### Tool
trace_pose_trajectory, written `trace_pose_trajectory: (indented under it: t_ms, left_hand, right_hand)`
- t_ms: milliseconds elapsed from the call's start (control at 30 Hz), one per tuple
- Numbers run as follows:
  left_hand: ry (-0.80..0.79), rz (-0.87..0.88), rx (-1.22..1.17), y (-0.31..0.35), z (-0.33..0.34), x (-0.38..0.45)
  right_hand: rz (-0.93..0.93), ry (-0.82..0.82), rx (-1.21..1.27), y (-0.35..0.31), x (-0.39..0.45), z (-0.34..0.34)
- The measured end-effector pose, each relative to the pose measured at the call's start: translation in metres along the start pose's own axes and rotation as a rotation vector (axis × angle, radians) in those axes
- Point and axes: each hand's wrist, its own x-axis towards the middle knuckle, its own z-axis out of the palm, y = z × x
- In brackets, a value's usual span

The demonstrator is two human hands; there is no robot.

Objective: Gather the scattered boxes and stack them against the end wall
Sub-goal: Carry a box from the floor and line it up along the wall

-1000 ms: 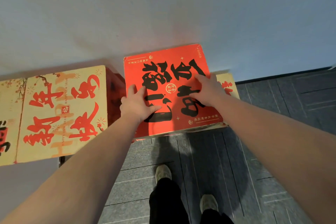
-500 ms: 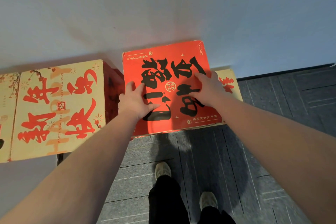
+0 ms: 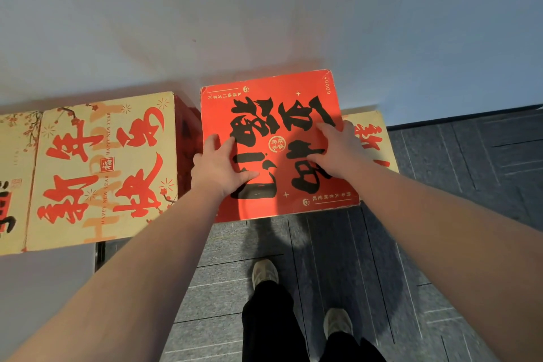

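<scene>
Red printed cardboard box (image 3: pixel 273 114) lies flat under both hands' fingers (image 3: pixel 329 129).

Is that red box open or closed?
Closed: the red box shows one flat, unbroken printed top, with both hands resting flat on it.

At frame centre a box with large calligraphy (image 3: pixel 273 114) sits on top of another box (image 3: pixel 371 138), whose lid shows at its right edge. Both hands, left hand (image 3: pixel 219 167) and right hand (image 3: pixel 340 150), lie flat on its lid. A second stack's top box (image 3: pixel 100 167) stands just left. The wall (image 3: pixel 264 9) fills the upper frame behind them; carpet floor (image 3: pixel 455 185) lies lower right.
</scene>
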Motion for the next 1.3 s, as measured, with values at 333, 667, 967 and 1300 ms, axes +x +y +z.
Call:
trace_pose_trajectory:
  t_ms: [333, 667, 967, 1300]
  left_hand:
    - [0.046, 0.04, 0.165, 0.0, 0.001, 0.003]
    - [0.079, 0.072, 0.197, -0.014, -0.015, 0.003]
    - [0.094, 0.04, 0.203, -0.032, -0.023, 0.003]
    - [0.087, 0.035, 0.186, -0.047, -0.023, 0.004]
  right_hand:
    - [0.015, 0.013, -0.017, -0.001, 0.003, 0.005]
    - [0.021, 0.024, -0.001, -0.012, 0.0, 0.014]
    - [0.01, 0.014, 0.017, -0.019, 0.001, 0.017]
    - [0.011, 0.008, -0.033, -0.039, 0.001, 0.03]
